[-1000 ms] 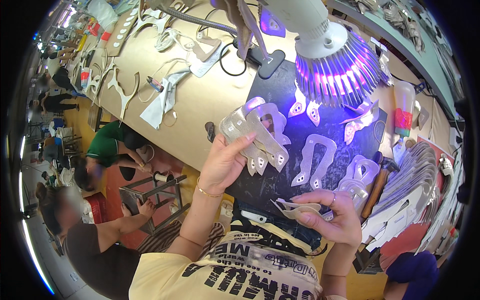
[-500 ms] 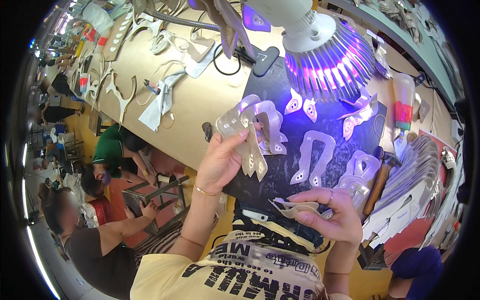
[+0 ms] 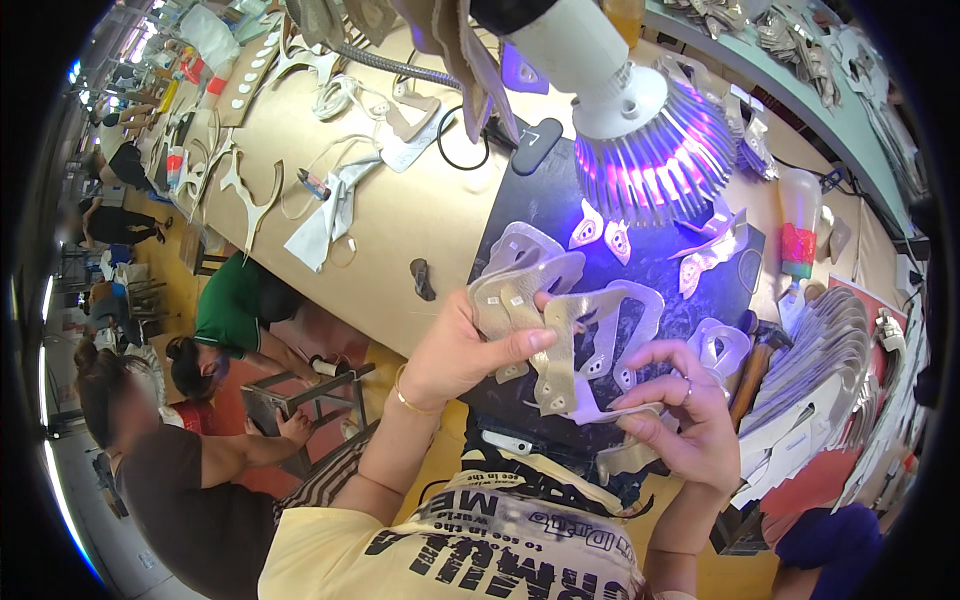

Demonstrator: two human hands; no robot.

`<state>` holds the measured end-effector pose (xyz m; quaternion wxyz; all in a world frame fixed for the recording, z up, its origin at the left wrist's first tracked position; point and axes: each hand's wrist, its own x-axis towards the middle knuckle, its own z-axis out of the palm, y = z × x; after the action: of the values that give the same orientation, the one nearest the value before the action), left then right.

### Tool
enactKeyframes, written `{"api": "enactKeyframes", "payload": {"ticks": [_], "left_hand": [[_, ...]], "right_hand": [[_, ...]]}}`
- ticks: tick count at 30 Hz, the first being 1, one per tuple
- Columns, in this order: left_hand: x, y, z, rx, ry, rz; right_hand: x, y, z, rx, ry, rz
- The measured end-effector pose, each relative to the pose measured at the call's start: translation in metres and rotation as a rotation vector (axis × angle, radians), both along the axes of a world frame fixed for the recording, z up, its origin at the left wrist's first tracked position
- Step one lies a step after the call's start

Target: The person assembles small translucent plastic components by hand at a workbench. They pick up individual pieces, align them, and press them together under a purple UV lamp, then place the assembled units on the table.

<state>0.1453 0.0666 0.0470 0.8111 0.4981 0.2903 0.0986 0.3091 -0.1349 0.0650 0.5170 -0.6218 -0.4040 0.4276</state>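
Pieces in hand: grey cut-out pieces [image 3: 545, 335], fanned between my two hands above the near edge of the dark mat [image 3: 520, 215], I judge so each one can be told from the next.
Left hand [image 3: 455, 350]: thumb and fingers clamped on the top of the fan, tilting it toward me, likely to catch the light.
Right hand [image 3: 685, 415]: fingers pinched together on the lower end of one piece, palm cupping a second strip beneath; I cannot tell whether that strip is gripped or only resting.
Lamp [image 3: 640, 140]: finned head hangs over the mat, casting violet light on it.
Loose pieces [image 3: 715, 245]: spread flat and apart under that glow, I think for even exposure.
Stack [image 3: 820, 370]: pale pieces piled to my right, near the right hand.
Bench [image 3: 400, 215]: tan top, with cables and scraps farther off.
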Motion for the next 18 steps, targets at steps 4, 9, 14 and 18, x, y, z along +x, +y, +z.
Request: {"api": "enactKeyframes", "payload": {"ticks": [4, 9, 14, 18], "left_hand": [[0.008, 0.000, 0.011, 0.033, -0.008, -0.106], [0.019, 0.000, 0.022, 0.081, -0.004, -0.252], [0.027, -0.007, 0.030, 0.075, -0.015, -0.287], [0.032, -0.013, 0.031, 0.024, -0.082, -0.247]], "right_hand": [[0.010, -0.005, 0.011, -0.065, 0.050, -0.076], [0.020, -0.007, 0.022, -0.068, -0.019, -0.015], [0.028, -0.016, 0.030, -0.030, 0.051, -0.011], [0.044, -0.044, 0.045, 0.042, -0.016, -0.088]]}}
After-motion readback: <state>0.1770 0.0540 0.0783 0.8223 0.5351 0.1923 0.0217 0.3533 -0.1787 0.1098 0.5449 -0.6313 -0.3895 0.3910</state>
